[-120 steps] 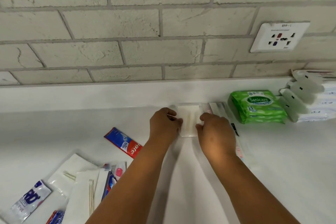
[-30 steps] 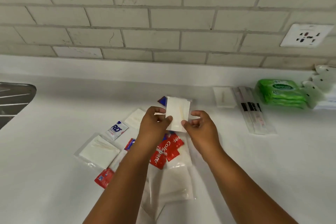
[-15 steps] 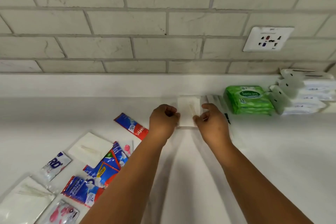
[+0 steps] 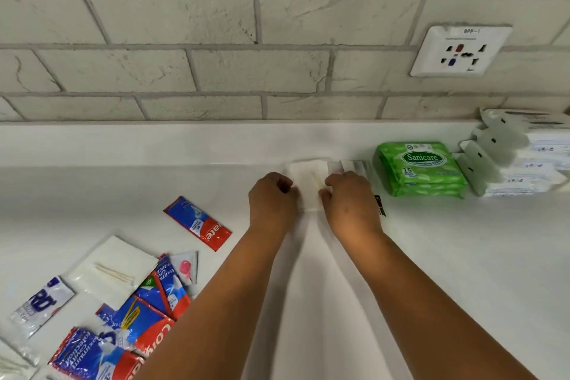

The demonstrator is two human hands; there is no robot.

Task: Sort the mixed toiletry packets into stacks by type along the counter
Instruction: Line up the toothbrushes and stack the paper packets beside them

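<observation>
Both hands meet at the back of the counter (image 4: pixel 462 256), where the left hand (image 4: pixel 271 197) and the right hand (image 4: pixel 348 199) pinch the opposite side edges of a white cotton-swab packet (image 4: pixel 308 185), fingers curled inward onto it and the packet lying flat between them. Holding it by both edges likely serves to square it onto its own stack, though whether other packets lie under it cannot be told. Just right of the grip, partly under the right hand, lie long clear sleeves (image 4: pixel 354 167), and beyond them the green wipes packs (image 4: pixel 421 168) and white folded packs (image 4: pixel 509 157) sit in their own stacks, so the sorted row seems to grow leftward from the wall end. Left of the grip and nearer the person, a lone toothpaste sachet (image 4: pixel 197 223) lies apart, and further out the unsorted pile (image 4: pixel 129 302) of toothpaste sachets, swab packets and a clear blue-printed sachet (image 4: pixel 41 305) waits to be sorted.
</observation>
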